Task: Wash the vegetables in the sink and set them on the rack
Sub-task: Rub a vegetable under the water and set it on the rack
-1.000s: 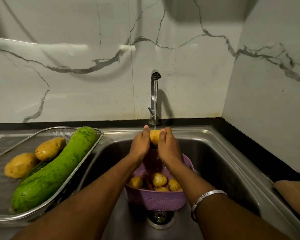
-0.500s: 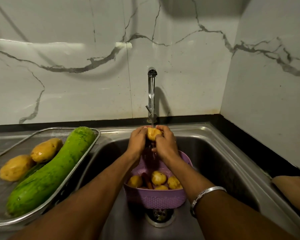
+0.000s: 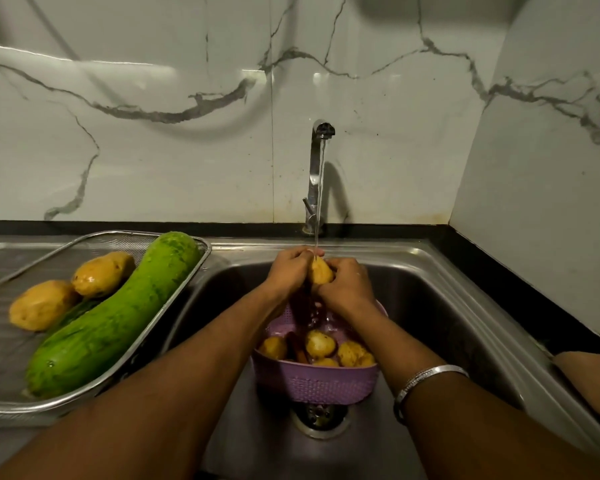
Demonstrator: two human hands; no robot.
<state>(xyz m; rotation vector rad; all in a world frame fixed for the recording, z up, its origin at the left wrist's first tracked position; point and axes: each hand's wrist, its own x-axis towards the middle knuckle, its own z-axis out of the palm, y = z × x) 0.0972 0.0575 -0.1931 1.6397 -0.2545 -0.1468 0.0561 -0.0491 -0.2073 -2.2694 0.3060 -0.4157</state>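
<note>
A yellow potato [image 3: 320, 273] is held under the running tap [image 3: 318, 174], above the steel sink [image 3: 440, 306]. My left hand [image 3: 290, 271] and my right hand [image 3: 347, 287] both curl round it from either side. Below them a purple colander [image 3: 317, 384] stands over the drain and holds several more potatoes [image 3: 320, 344]. On the left a wire rack [image 3: 0, 407] carries a long green gourd [image 3: 118, 317] and two potatoes [image 3: 101, 273], [image 3: 40, 304].
The drain [image 3: 321, 419] shows just in front of the colander. A marble wall rises behind the sink and on the right. A black counter edge runs along the right, with a brown object [image 3: 593, 382] lying on it.
Both hands have closed more tightly round the potato and turned it under the water. The view has shifted slightly.
</note>
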